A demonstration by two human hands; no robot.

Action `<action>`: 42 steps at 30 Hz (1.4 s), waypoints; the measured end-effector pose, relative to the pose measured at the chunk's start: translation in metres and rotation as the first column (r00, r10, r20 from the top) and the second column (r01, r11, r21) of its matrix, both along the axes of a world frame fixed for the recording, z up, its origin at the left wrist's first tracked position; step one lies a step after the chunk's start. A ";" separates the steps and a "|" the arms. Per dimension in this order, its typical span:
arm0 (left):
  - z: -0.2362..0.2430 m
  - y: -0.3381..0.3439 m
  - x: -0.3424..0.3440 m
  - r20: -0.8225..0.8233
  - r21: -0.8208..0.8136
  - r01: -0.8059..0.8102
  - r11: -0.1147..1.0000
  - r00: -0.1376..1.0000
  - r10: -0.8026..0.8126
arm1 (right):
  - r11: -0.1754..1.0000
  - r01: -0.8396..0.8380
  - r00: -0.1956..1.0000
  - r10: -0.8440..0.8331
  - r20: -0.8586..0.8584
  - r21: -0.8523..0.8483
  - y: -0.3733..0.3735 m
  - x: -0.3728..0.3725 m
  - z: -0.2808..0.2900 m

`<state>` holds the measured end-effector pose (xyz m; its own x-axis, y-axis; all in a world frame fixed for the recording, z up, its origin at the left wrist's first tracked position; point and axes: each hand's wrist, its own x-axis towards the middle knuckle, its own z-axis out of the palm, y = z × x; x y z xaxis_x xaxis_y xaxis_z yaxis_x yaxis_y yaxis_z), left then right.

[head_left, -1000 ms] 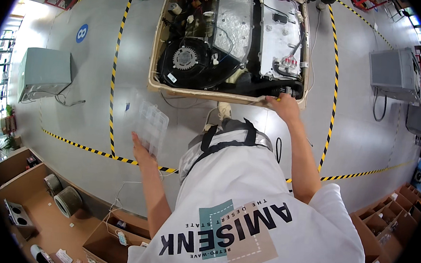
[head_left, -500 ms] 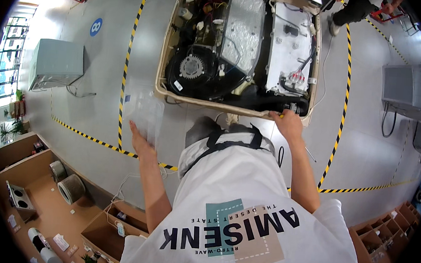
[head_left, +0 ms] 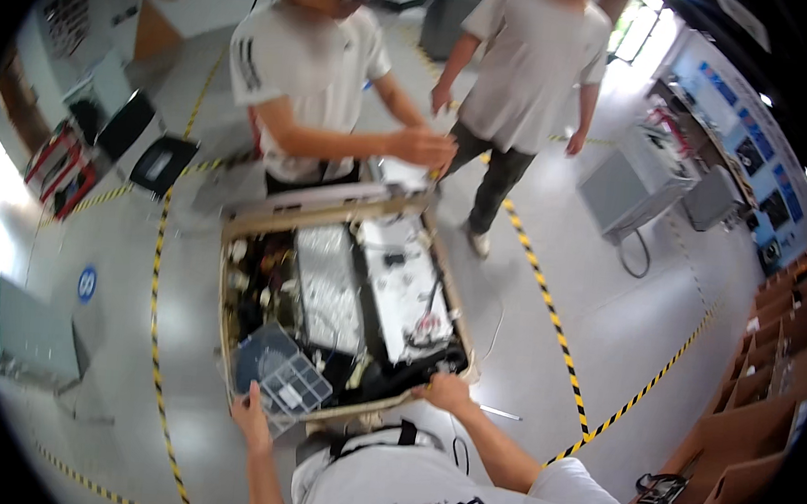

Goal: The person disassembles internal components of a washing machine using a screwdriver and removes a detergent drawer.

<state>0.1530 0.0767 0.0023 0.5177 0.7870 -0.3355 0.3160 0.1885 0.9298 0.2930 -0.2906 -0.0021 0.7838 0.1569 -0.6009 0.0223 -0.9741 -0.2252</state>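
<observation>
**Clear compartment box held over the opened appliance**

Clear compartment box (head_left: 287, 382) sits in the left hand (head_left: 250, 417), fingers closed on its near corner, hovering over the opened appliance (head_left: 342, 309) on the floor. Right hand (head_left: 450, 389) is gripping the appliance's near edge. Another person's hands (head_left: 423, 146) are at the far end.

Head-worn fisheye, looking down, opened appliance (head_left: 342, 313) near
</observation>
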 end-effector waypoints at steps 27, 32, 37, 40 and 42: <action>-0.040 0.040 0.045 -0.318 0.263 0.470 0.843 0.867 -0.384 | 0.994 0.107 0.991 -0.109 -0.078 -0.028 0.009 0.003 0.009; -0.055 0.048 0.046 -0.316 0.246 0.472 0.846 0.865 -0.391 | 0.996 0.085 0.996 -0.085 0.036 -0.006 0.006 -0.001 -0.004; -0.059 0.047 0.046 -0.307 0.237 0.458 0.857 0.872 -0.382 | 0.997 0.082 0.993 -0.082 0.083 0.001 0.001 -0.004 -0.013; -0.062 0.049 0.046 -0.309 0.241 0.471 0.849 0.866 -0.393 | 0.997 0.075 0.993 -0.074 0.087 -0.006 0.001 -0.004 -0.010; -0.057 0.047 0.045 -0.321 0.216 0.480 0.850 0.857 -0.402 | 1.000 0.024 0.999 -0.025 0.043 0.003 0.001 0.000 -0.007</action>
